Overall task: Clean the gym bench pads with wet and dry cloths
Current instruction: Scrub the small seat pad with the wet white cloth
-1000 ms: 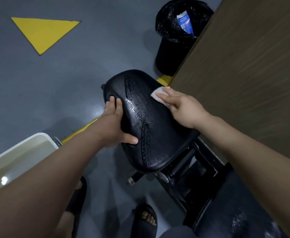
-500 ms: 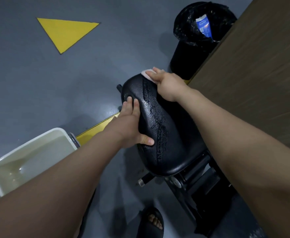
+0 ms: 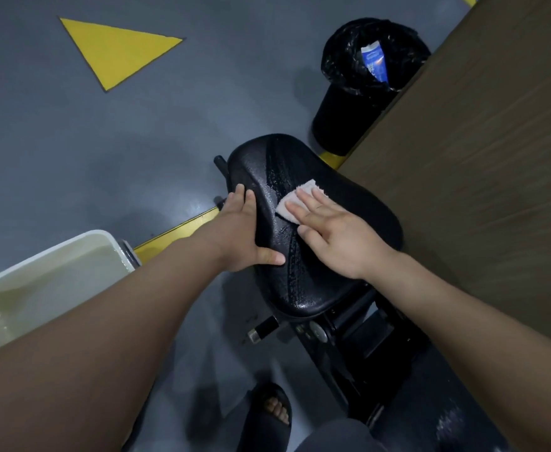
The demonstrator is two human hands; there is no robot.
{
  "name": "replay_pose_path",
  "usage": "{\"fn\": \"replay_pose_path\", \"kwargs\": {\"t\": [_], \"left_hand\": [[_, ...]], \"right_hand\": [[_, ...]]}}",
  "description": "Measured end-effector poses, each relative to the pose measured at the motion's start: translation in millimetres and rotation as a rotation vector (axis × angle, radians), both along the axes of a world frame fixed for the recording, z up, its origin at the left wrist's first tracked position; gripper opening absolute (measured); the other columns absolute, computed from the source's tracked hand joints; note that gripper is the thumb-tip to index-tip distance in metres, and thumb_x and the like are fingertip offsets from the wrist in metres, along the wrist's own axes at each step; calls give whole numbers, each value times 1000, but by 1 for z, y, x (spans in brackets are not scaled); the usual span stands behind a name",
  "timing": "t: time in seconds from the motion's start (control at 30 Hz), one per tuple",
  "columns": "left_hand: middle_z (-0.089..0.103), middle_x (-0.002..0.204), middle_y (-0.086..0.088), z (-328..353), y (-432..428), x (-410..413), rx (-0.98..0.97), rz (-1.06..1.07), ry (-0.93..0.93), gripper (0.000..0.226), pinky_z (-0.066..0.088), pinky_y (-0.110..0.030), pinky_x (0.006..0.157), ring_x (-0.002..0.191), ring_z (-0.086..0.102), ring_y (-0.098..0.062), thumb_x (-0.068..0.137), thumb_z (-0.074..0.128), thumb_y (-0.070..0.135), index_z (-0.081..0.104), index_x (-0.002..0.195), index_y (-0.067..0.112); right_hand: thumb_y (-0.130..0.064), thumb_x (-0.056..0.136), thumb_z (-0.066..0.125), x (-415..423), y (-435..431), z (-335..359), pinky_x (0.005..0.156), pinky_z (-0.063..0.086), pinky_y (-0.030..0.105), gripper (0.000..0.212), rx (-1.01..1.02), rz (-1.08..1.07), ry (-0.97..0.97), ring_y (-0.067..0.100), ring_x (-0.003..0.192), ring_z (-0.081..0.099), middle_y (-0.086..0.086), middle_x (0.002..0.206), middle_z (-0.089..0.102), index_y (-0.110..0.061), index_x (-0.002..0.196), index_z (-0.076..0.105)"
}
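Note:
The black bench seat pad (image 3: 359, 203) glistens with wet streaks down its middle. A small pale pink cloth (image 3: 295, 199) lies on the pad's upper middle. My right hand (image 3: 336, 236) presses flat on the cloth with straight, spread fingers. My left hand (image 3: 245, 233) holds the pad's left edge, fingers along the side and thumb on top. A second dark pad (image 3: 456, 415) shows at the bottom right, with wet marks.
A white tub (image 3: 39, 265) holding water stands on the floor at the left. A black lined bin (image 3: 362, 93) stands beyond the pad beside a brown wooden wall (image 3: 483, 158). The bench's black frame (image 3: 349, 337) sits below the pad. My sandalled foot (image 3: 274, 415) is near it.
My right hand has drawn the cloth back from the pad's far tip to its middle, fingers now spread flat. My left hand keeps its hold on the left edge.

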State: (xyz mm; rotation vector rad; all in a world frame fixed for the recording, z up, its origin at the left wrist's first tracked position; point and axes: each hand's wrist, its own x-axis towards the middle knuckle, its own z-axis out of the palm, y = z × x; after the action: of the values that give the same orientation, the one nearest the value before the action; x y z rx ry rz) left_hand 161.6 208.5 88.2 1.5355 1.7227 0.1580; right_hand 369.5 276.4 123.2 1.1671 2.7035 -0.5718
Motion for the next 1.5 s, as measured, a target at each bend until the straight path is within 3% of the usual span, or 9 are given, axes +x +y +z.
{"fn": "replay_pose_path", "kwargs": {"t": [0.37, 0.53, 0.67, 0.83, 0.97, 1.07, 1.27, 1.4, 1.5], "left_hand": [[-40, 160, -4, -13, -7, -10, 8, -64, -60, 137, 1, -40, 128, 151, -30, -19, 78, 76, 63, -24, 156, 14], [-35, 163, -4, -5, -10, -7, 0, -57, -10, 133, 8, -40, 128, 154, -20, -19, 79, 74, 64, -19, 158, 12], [-10, 170, -5, 4, -21, -13, 10, -41, 35, 118, 19, -33, 123, 157, 5, -22, 82, 71, 64, 4, 163, 11], [44, 156, -9, 21, -48, -28, 12, 25, 150, 60, 38, -34, 109, 141, 42, -30, 98, 59, 31, 39, 153, 16], [53, 145, -14, 30, -53, -35, 63, 267, 163, 41, 43, -38, 106, 132, 50, -33, 99, 51, 18, 54, 139, 10], [51, 141, -16, 38, -53, -24, 154, 335, 126, 36, 43, -40, 106, 127, 52, -36, 98, 47, 15, 57, 132, 8], [47, 142, -9, 36, -42, 31, 354, 246, -73, 34, 37, -30, 108, 129, 51, -29, 102, 49, 20, 58, 134, 15], [3, 170, -12, 12, -21, 71, 252, -10, 94, 56, -2, -35, 126, 157, -1, -28, 110, 29, 35, 19, 162, 17], [-4, 171, -9, -6, -2, 71, 315, 23, 181, 57, -5, -40, 126, 157, -10, -28, 111, 24, 40, 11, 163, 21]], "right_hand": [[-38, 109, 30, -121, 97, -31, 128, 5, 38, 49, 60, 21, -37, 25, 158, 7, 1, 169, 21, -37, 158, 31], [-38, 109, 30, -112, 81, -28, 128, 5, 37, 50, 61, 34, -21, 22, 158, 2, -4, 169, 18, -35, 159, 31], [-35, 110, 32, -81, 45, -18, 128, 4, 36, 50, 54, 76, -30, 19, 158, 0, -5, 170, 14, -30, 159, 30], [-38, 109, 34, -45, -11, -11, 128, 0, 34, 51, 63, 90, -65, 19, 158, -3, -7, 171, 9, -33, 159, 30], [-47, 108, 28, -32, -50, -9, 128, 1, 41, 55, 51, 84, -122, 19, 157, -10, -6, 171, -1, -35, 161, 22], [-45, 108, 30, -17, -63, -1, 127, 8, 37, 53, -30, 14, 1, 16, 156, -4, -10, 171, 1, -35, 161, 24], [-15, 101, 51, 28, -69, -9, 109, 43, 48, 37, 317, -416, 288, 33, 131, 43, 14, 136, 56, -3, 134, 63], [-13, 98, 51, 28, -59, -20, 100, 48, 47, 32, 303, -492, 296, 32, 121, 46, 12, 126, 55, -5, 125, 65], [-19, 97, 51, 15, -45, -28, 99, 45, 44, 29, 309, -539, 290, 30, 117, 46, 9, 124, 54, -11, 121, 66]]}}
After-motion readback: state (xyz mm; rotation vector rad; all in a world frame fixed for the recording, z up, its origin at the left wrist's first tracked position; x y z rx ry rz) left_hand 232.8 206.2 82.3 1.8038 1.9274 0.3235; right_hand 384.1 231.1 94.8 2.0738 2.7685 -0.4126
